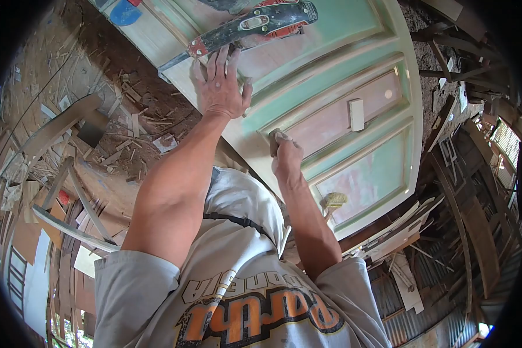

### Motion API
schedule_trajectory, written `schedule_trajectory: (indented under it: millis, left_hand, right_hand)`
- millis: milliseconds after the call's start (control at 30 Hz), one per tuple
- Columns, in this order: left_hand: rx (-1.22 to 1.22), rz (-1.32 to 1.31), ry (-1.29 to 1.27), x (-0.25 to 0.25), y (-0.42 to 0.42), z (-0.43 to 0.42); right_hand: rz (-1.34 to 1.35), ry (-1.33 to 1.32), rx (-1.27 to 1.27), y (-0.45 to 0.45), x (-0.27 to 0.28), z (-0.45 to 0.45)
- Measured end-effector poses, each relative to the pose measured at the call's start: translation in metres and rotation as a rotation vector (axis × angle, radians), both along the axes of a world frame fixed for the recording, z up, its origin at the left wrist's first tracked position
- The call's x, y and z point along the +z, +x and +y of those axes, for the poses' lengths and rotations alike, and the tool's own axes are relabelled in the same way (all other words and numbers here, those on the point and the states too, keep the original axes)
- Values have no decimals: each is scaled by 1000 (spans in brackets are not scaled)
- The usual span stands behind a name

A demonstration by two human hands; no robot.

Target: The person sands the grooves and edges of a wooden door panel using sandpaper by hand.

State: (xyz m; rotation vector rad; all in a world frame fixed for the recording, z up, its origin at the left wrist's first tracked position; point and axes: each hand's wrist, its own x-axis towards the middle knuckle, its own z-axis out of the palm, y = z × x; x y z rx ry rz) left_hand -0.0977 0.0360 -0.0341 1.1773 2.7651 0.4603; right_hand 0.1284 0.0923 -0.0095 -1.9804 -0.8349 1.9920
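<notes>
Below me lies a panelled wooden door [325, 75], patchy with green and pinkish coating, its raised mouldings pale. My left hand [221, 90] rests flat on its near edge, fingers spread, close to a dusty black and red power tool [255, 24]. Lower on the door, my right hand [288, 152] is closed on a small brownish sanding block [273, 142] at the end of the middle panel. Further along that panel sits a pale wooden block [356, 114]. A paintbrush [334, 201] with yellowish bristles lies on the lower panel.
Wood scraps [130, 124] litter the dirt floor on the left. A blue round object [124, 13] lies at the door's upper left corner. Stacked boards [400, 226] and corrugated metal sheets [383, 287] stand at the lower right. Leaning planks [75, 232] crowd the left side.
</notes>
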Motion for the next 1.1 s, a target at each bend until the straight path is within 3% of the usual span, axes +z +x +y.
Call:
schedule_trajectory:
  millis: [33, 100, 133, 200, 233, 300, 333, 400, 567, 667, 733, 767, 833, 867, 900, 967, 1100]
  left_hand:
    - [2, 0, -6, 1, 1, -1]
    - [0, 16, -4, 0, 0, -2]
    - [-5, 25, 2, -1, 1, -1]
    - [-21, 30, -9, -5, 1, 0]
    - [-13, 37, -20, -6, 3, -1]
    - [-47, 31, -41, -7, 5, -1]
    - [-39, 38, -11, -6, 6, -1]
    - [-27, 34, 36, -4, 6, 1]
    - [-37, 16, 12, 0, 10, 3]
    - [-17, 31, -11, -1, 8, 4]
    - [-30, 24, 26, -4, 7, 2]
    - [-36, 27, 29, -3, 8, 3]
    - [-20, 17, -19, 0, 8, 5]
    - [-22, 19, -16, 0, 7, 6]
    - [-23, 7, 0, 1, 8, 5]
    - [-24, -5, 16, 1, 9, 5]
    - [-26, 37, -22, -2, 8, 4]
  right_hand:
    - [-2, -4, -2, -10, 8, -2]
    - [-94, -101, -332, -24, 9, -6]
    - [-98, -104, -354, -25, 9, -10]
    - [-131, 162, 11, -21, 10, -17]
    - [-150, 159, -26, -14, 12, -13]
    - [-404, 546, 807, -5, 19, 7]
    - [-422, 539, 780, -3, 15, 12]
    - [-343, 633, 1440, -4, 14, 28]
    - [-275, 611, 1641, -13, 31, 20]
    - [-387, 739, 1537, -6, 16, 18]
    - [-305, 538, 895, -4, 6, 26]
    - [-305, 541, 888, -5, 6, 24]
    - [-428, 258, 537, -10, 5, 23]
    - [-358, 60, 290, -13, 1, 21]
    - [-359, 60, 288, -10, -1, 21]
    - [-133, -237, -150, -3, -5, 22]
    - [-156, -139, -408, -15, -1, 7]
